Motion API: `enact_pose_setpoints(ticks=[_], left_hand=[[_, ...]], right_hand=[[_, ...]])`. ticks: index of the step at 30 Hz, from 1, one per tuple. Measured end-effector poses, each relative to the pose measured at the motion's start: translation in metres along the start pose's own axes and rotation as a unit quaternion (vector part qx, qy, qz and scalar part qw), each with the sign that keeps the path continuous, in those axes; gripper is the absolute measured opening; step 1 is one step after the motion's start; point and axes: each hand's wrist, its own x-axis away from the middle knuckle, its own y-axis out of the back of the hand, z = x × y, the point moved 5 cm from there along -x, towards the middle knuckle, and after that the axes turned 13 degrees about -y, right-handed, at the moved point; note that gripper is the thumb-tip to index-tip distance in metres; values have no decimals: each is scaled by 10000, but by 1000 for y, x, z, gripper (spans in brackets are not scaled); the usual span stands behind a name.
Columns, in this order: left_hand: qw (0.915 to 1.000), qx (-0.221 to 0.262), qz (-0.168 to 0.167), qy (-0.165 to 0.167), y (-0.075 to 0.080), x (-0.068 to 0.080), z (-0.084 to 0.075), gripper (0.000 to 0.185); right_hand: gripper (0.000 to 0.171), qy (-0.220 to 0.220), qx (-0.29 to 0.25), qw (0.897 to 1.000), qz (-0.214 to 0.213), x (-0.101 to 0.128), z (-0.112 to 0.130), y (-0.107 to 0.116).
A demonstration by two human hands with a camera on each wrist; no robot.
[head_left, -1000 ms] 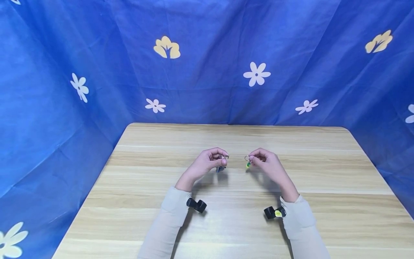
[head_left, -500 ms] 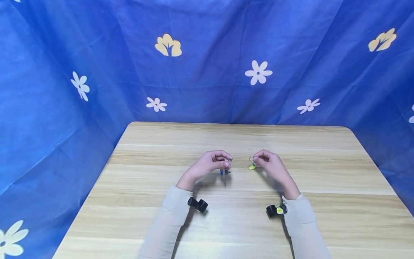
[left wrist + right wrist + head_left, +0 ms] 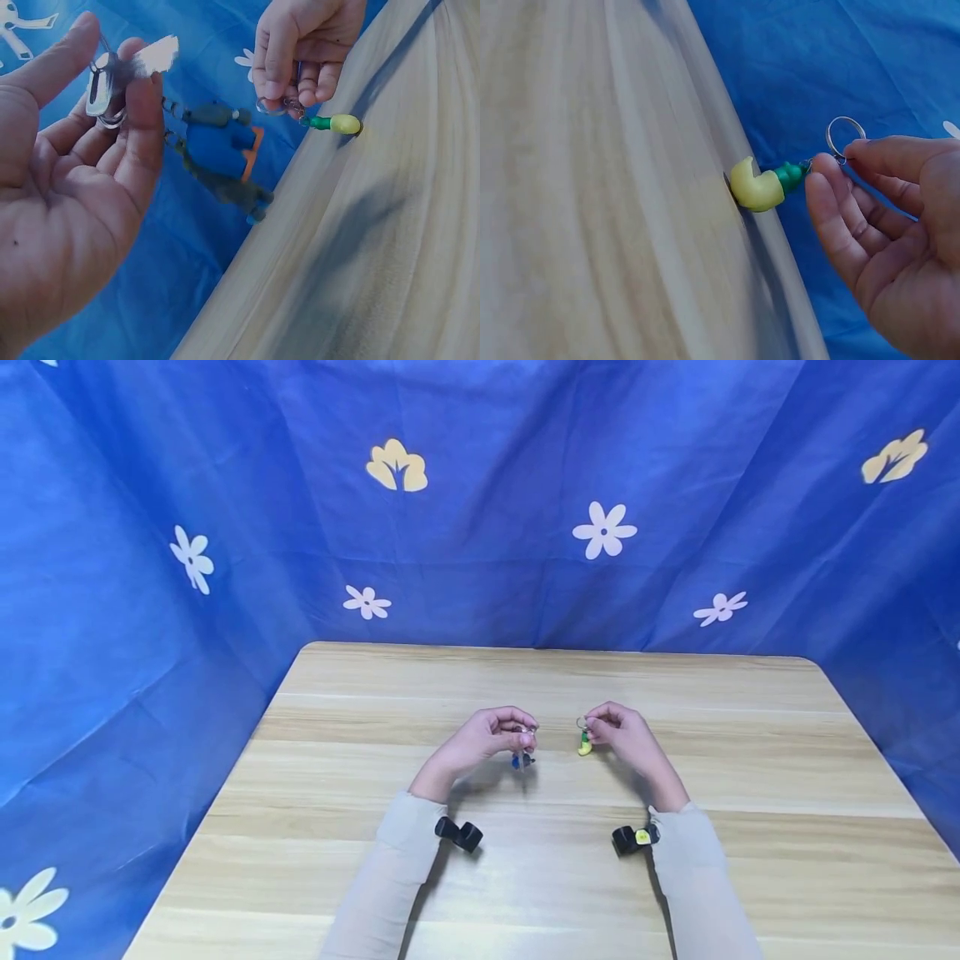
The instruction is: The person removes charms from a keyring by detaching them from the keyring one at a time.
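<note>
Currently, from where I sit at the controls, both hands are over the surface (image 3: 300, 860), facing each other near its middle, with a gap between them. The left hand (image 3: 480, 743) pinches a metal clasp (image 3: 105, 86) between thumb and fingers, the other fingers loosely bent behind it. Beside the clasp I see a flat shiny piece (image 3: 157, 56), washed out by glare, so I cannot tell what it is. Below the hand dangle a blue charm (image 3: 214, 142) with an orange edge and two dark charms (image 3: 225, 184), one to either side of it in the left wrist view; they are too blurred for me to make out their shapes.

The right hand (image 3: 626, 739) has a keyring pinched near the base of its ring (image 3: 845, 120), and the loop itself stands clear of the fingertips. From it hangs a yellow-and-green charm (image 3: 761, 187), green at the top, with a curved yellow part at the lower end. I cannot tell whether its tip touches the surface.

Pale sleeves (image 3: 701, 868) cover the forearms, and a small black camera (image 3: 459, 835) sits at each wrist. Behind the surface I have a blue cloth (image 3: 480, 568) printed with white and yellow flowers.
</note>
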Motion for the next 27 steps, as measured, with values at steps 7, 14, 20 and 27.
enact_pose_setpoints(ticks=[7, 14, 20, 27], left_hand=[[9997, -178, -124, 99, 2, -1, 0, 35], [9996, -4, -240, 165, 2, 1, 2, 39], [9996, 157, -246, -12, 0, 2, 1, 41], [9991, 354, -190, 120, -2, 1, 1, 43]], right_hand=[[22, -467, -185, 9987, 77, -12, -5, 0], [22, -634, -343, 9973, 128, -19, -14, -1], [22, -598, -416, 9973, 16, -20, -15, -1], [25, -690, -592, 9958, -104, -19, -15, 2]])
